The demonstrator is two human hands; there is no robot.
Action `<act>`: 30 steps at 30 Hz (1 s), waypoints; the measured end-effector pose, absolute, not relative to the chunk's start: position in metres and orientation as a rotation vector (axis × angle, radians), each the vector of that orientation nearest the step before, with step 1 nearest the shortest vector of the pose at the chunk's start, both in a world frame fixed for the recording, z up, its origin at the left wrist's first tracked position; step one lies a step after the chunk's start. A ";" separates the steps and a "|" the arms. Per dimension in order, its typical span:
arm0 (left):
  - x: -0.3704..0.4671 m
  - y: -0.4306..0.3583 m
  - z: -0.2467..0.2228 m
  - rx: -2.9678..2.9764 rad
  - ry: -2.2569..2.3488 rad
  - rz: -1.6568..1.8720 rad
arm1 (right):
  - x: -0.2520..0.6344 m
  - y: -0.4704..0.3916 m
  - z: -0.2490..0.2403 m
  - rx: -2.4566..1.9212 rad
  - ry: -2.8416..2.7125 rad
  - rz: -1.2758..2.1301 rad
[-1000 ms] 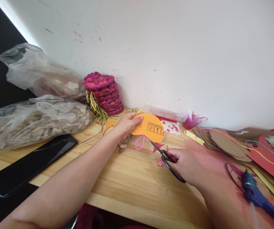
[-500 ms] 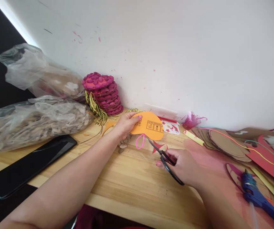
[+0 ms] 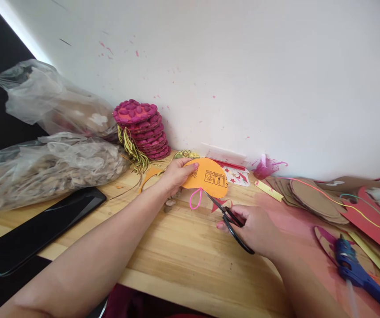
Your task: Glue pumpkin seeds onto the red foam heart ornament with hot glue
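My left hand is closed on the left side of an orange cardboard disc with dark printed marks, thumb on top. A pink string loop hangs from the disc's near edge. My right hand is closed around the black handles of a pair of scissors. The blade tips lie at the disc's near edge, close to where the loop starts; whether they touch it I cannot tell. A red paper scrap lies on the table under the blades.
Left stand plastic bags, a black phone-like slab and a stack of magenta studded discs with yellow-green tassels. Right lie brown cardboard discs, red sheet and a blue glue gun. A white wall rises behind.
The orange disc and my left hand have dipped slightly toward the table. The scissors' tips have come closer to the disc's edge by the loop, and their blades look more closed.
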State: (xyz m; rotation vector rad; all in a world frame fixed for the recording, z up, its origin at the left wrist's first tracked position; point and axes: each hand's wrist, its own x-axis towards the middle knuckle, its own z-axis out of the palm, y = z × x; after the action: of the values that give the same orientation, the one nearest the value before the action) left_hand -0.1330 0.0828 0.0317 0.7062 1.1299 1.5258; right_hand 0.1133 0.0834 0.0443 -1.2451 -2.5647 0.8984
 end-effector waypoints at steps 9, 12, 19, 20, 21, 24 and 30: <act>-0.132 0.082 0.030 0.732 1.115 1.542 | 0.114 0.081 0.046 -1.264 -2.595 0.805; -0.131 0.082 0.030 0.744 1.113 1.547 | 0.113 0.081 0.046 -1.268 -2.599 0.795; -0.132 0.082 0.030 0.754 1.101 1.553 | 0.113 0.081 0.048 -1.250 -2.619 0.803; -0.132 0.082 0.030 0.753 1.098 1.552 | 0.113 0.081 0.048 -1.247 -2.618 0.799; -0.133 0.082 0.029 0.751 1.094 1.551 | 0.113 0.081 0.049 -1.243 -2.616 0.796; -0.133 0.083 0.029 0.741 1.085 1.549 | 0.114 0.080 0.049 -1.220 -2.620 0.788; -0.130 0.082 0.027 0.717 1.089 1.513 | 0.116 0.083 0.047 -1.163 -2.672 0.723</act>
State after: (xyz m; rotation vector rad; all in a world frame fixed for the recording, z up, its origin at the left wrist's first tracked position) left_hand -0.1299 0.0820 0.0272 0.7167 1.0891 1.5128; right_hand 0.1157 0.0827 0.0468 -1.1634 -2.6719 0.7229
